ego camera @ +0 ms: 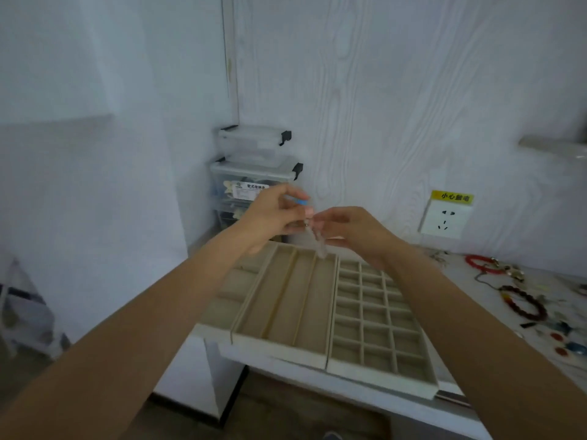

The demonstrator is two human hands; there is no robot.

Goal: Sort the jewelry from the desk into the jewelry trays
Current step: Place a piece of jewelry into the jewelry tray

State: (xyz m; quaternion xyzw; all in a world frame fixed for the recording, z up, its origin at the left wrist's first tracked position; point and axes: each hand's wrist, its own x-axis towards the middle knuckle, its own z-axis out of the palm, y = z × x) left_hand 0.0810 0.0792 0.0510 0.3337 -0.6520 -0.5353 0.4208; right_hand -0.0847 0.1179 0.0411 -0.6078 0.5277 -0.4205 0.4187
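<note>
Both my hands are raised above the far end of the beige trays. My left hand (274, 214) and my right hand (347, 228) together pinch a thin pale chain (318, 244) that hangs down between them; a small blue piece (300, 201) shows at my left fingertips. Below lie a tray with long channels (287, 309), a grid tray with small square cells (378, 325) to its right, and a partly hidden tray (230, 290) on the left. Loose jewelry lies on the desk at right: a red bracelet (481, 264) and a dark red bead bracelet (524, 304).
The white desk (320, 381) has its front edge just below the trays. Stacked clear storage boxes (254, 166) stand on the floor in the corner behind. A wall socket (444, 219) with a yellow label sits right of my hands. More small trinkets (568, 339) lie at far right.
</note>
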